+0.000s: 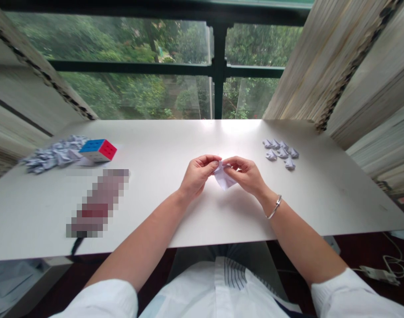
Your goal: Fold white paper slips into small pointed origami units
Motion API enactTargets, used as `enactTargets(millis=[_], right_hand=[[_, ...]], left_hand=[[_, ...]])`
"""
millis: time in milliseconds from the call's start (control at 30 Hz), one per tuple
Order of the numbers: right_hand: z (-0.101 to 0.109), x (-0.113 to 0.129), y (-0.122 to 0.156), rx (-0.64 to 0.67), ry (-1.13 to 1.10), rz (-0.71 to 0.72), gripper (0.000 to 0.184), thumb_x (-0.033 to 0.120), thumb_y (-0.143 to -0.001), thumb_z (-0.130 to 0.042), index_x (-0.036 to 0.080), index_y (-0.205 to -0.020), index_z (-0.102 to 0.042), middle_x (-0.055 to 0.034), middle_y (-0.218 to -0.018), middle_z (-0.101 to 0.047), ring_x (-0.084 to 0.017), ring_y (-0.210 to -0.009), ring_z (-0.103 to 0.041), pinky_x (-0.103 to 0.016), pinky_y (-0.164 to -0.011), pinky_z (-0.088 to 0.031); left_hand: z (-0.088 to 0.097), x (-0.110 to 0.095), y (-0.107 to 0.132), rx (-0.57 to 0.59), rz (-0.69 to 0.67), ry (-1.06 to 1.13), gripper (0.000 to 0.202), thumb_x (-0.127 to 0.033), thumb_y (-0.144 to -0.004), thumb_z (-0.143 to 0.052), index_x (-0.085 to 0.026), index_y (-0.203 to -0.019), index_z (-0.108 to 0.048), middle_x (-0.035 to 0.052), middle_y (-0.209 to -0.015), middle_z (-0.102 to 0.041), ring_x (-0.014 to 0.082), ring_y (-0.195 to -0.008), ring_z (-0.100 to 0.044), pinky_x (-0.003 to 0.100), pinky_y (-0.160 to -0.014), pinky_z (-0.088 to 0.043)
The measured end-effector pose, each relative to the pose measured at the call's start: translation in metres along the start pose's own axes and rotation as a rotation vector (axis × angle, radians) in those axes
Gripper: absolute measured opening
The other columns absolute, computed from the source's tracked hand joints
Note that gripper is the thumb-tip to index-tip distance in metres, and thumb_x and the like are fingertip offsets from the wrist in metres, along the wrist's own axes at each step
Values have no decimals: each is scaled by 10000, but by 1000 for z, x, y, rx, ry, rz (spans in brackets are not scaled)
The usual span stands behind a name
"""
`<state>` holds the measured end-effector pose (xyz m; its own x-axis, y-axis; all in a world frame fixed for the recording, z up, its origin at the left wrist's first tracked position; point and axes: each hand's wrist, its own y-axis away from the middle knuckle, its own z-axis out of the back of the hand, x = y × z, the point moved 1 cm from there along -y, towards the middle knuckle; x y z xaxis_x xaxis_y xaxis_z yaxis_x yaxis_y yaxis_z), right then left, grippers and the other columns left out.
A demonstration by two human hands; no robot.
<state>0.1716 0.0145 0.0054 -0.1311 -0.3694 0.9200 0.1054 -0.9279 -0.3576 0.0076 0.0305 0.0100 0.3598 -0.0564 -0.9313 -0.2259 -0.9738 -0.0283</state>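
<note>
Left grip (196, 175), right grip (247, 176), pinching paper (223, 181) — cube (98, 150) partly hiding paper pile (53, 154)

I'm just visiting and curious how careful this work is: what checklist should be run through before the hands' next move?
1. Left hand gripping the white paper: ok, pinched near its top.
2. Right hand on it too: ok, fingers at its upper right.
3. Whole paper in view: not ok, fingers cover part.
4. Creases on its hidden side: cannot tell.
5. Folded pieces clear of the right hand: ok, lying apart.
6. Cube clear of the left: ok.
</note>
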Motion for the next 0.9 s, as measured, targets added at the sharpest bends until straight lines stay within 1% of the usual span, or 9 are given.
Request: enactTargets(millis=[100, 233, 367, 467, 567, 667, 767, 900], right_hand=[[1, 0, 1, -16, -30, -27, 113, 266, -770, -675, 187, -831, -728, -23, -774, -713, -131, -655, -596, -254, -583, -447], [2, 3, 1, 17, -61, -77, 96, 256, -762, -643, 181, -770, -703, -15, -708, -692, -135, -623, -589, -259, -573, -446], [2, 6, 2, 32, -70, -88, 89, 260, -752, -643, 183, -756, -686, -9, -693, -680, -132, -617, -580, -258, -574, -440], [3, 9, 3, 46, -61, -92, 123, 289, -775, -644, 177, -776, -697, -14, -705, -685, -133, -622, -581, -259, -577, -432], [4, 10, 3, 76, -33, -94, 200, 354, -819, -644, 169, -796, -713, -19, -691, -675, -129, -608, -559, -263, -568, -412], [4, 8, 2, 76, -19, -103, 234, 393, -797, -694, 160, -775, -711, -31, -699, -680, -141, -634, -573, -270, -587, -419], [4, 6, 2, 62, -15, -126, 211, 368, -772, -712, 159, -751, -704, -34, -705, -685, -147, -654, -586, -275, -612, -434], [3, 6, 0, 52, -32, -179, 197, 352, -736, -720, 162, -702, -678, -15, -661, -659, -132, -620, -561, -267, -598, -424]], left_hand=[[0, 0, 0, 24, -36, -36, 200, -273, -670, -825, -145, -806, -751, 33, -751, -698, 114, -674, -590, 242, -659, -453], [0, 0, 1, 85, -66, -110, 172, -275, -686, -812, -148, -771, -733, 22, -729, -675, 111, -656, -563, 248, -650, -444], [3, -3, 1, 140, -86, -202, 182, -295, -709, -789, -150, -790, -715, 16, -720, -653, 115, -651, -550, 251, -642, -437], [6, -7, 1, 155, -124, -298, 173, -302, -740, -757, -150, -803, -703, 16, -727, -647, 119, -656, -551, 250, -638, -431], [7, -9, 1, 146, -171, -411, 150, -298, -771, -715, -152, -802, -696, 18, -736, -648, 124, -658, -554, 251, -630, -426], [7, -9, 1, 156, -201, -480, 119, -271, -784, -683, -155, -805, -691, 21, -748, -653, 126, -666, -560, 250, -628, -428], [4, -8, 3, 161, -213, -460, 106, -253, -778, -680, -153, -812, -685, 27, -768, -661, 126, -680, -569, 247, -631, -432], [-1, -7, 5, 105, -176, -319, 161, -237, -738, -714, -159, -874, -676, 12, -744, -649, 112, -655, -568, 238, -623, -433]])
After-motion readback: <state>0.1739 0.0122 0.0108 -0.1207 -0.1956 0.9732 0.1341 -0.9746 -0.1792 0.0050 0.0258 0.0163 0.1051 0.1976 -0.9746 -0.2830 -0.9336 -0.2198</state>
